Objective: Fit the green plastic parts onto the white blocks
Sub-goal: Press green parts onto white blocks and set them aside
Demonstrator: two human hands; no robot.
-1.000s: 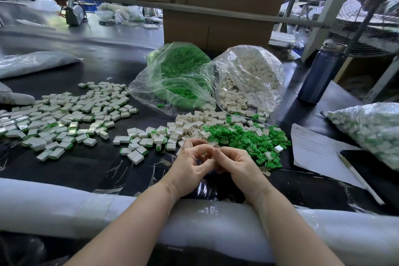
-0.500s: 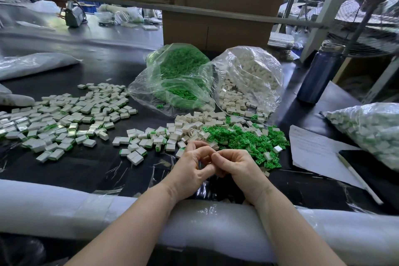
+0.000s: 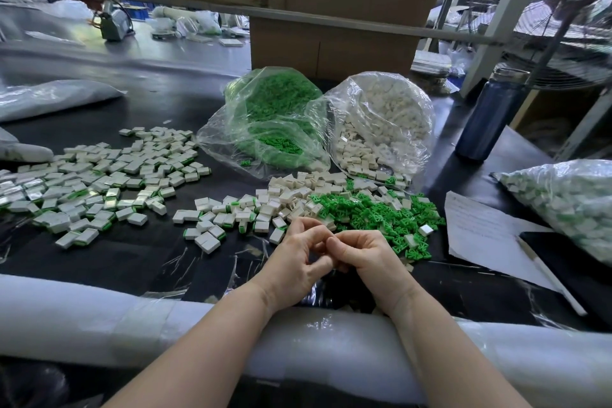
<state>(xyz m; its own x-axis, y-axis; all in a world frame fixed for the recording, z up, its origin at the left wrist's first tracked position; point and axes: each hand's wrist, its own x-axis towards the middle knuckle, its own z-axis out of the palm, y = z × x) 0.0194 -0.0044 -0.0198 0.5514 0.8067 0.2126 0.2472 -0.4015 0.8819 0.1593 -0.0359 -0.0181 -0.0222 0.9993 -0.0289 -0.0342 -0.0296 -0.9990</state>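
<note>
The left hand and the right hand meet fingertip to fingertip just above the black table. All the fingers are curled in tight. What they pinch is hidden, so I cannot tell what is held.

Just past the right hand lies a heap of loose green plastic parts. Just past the left hand lie bare white blocks. Far off to the left of the hands is a spread of white blocks with green edges. Behind the heaps sit a clear bag of green parts and a clear bag of white blocks.
</note>
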